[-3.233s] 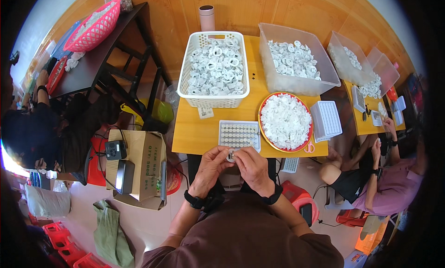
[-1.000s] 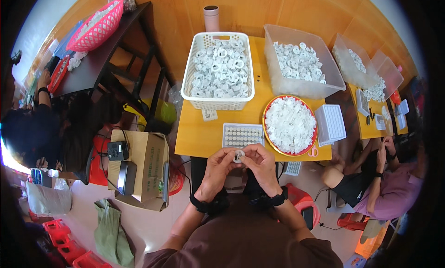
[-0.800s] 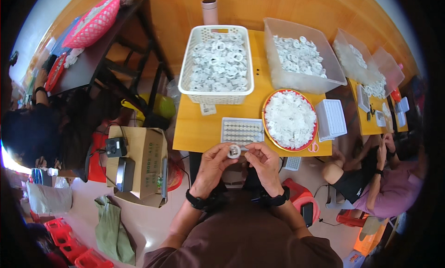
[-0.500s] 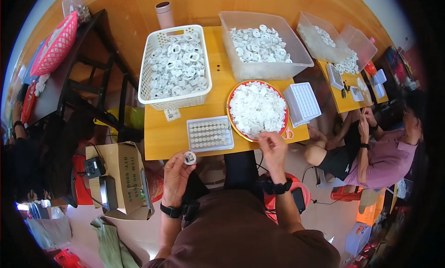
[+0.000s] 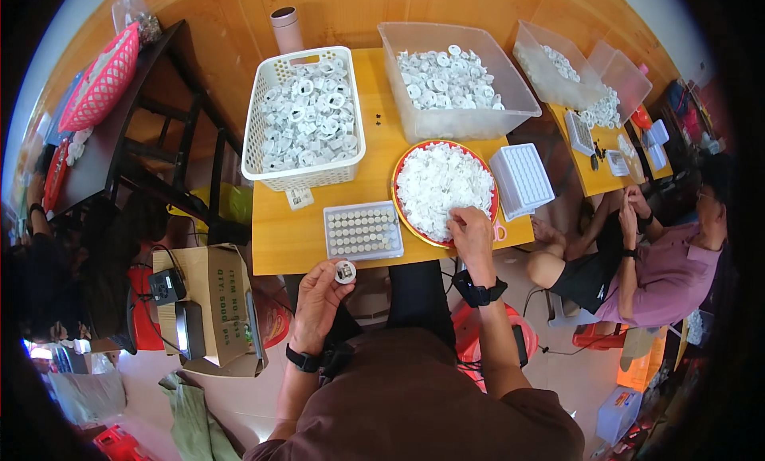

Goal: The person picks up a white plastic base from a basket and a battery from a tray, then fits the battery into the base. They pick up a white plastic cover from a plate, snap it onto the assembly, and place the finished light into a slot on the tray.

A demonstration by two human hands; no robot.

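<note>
Head view looks down on a yellow bench (image 5: 287,238) set on a pale tiled floor, with wood-panelled wall behind it. The left hand (image 5: 319,294) is off the bench's near edge, fingers closed around a small round white part (image 5: 345,271) held at the fingertips. The right hand (image 5: 472,231) rests on the near rim of a red plate (image 5: 402,214) heaped with white pieces, fingers curled into the heap; whether it grips one cannot be told. Between the hands, on the bench, lies a clear tray (image 5: 364,231) of small parts in rows. Behind it stands a white basket (image 5: 304,118) full of round parts, and beside that a clear bin (image 5: 454,82) with more. A white grid tray (image 5: 520,179) overhangs the bench's right end. A cardboard box (image 5: 215,306) sits on the floor to the left, near a dark table (image 5: 151,102) carrying a pink basket (image 5: 102,78). To the right, another person (image 5: 653,262) sits at a second bench.
</note>
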